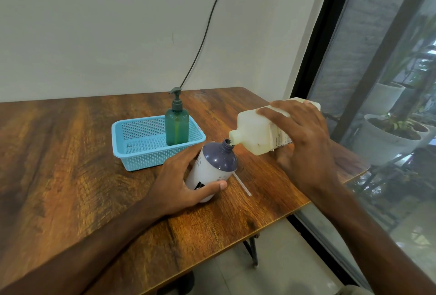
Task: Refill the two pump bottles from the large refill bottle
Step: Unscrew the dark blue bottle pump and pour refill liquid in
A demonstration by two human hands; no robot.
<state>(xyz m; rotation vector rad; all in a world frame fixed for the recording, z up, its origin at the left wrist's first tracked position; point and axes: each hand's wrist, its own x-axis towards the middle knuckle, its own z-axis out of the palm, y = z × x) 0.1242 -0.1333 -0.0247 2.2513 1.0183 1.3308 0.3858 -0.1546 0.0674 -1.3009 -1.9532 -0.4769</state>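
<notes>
My right hand grips the large pale refill bottle, tipped on its side with its open spout just above the neck of the white pump bottle with a purple top. That bottle has no pump on it and leans toward the spout. My left hand holds it around its lower body on the table. A clear dip tube lies on the wood just right of it; the pump head is hidden. The green pump bottle stands upright, pump on, in the blue basket.
The wooden table ends close on the right, beside a glass window with a black frame. A dark cable hangs down the wall behind the basket. Potted plants stand outside the glass.
</notes>
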